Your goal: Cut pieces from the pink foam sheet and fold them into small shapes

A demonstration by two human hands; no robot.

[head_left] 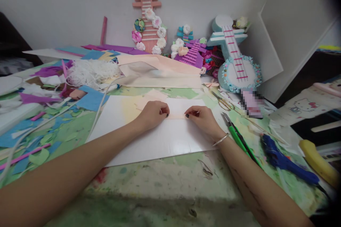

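My left hand [153, 113] and my right hand [202, 118] rest on a white board [160, 142] lying on the table. Between them lies a small pale peach strip [177, 115]; each hand pinches one end of it with its fingertips, pressing it against the board. A silver bangle circles my right wrist. More peach scraps [149, 99] lie just beyond my left hand.
Green-handled snips [238, 136] and gold scissors [225, 103] lie right of the board, a blue glue gun [282, 159] and yellow tool [318, 163] further right. Foam guitar models [236, 60] lean on the back wall. Paper scraps [39, 127], white string [92, 71] and peach sheets [160, 71] crowd the left and back.
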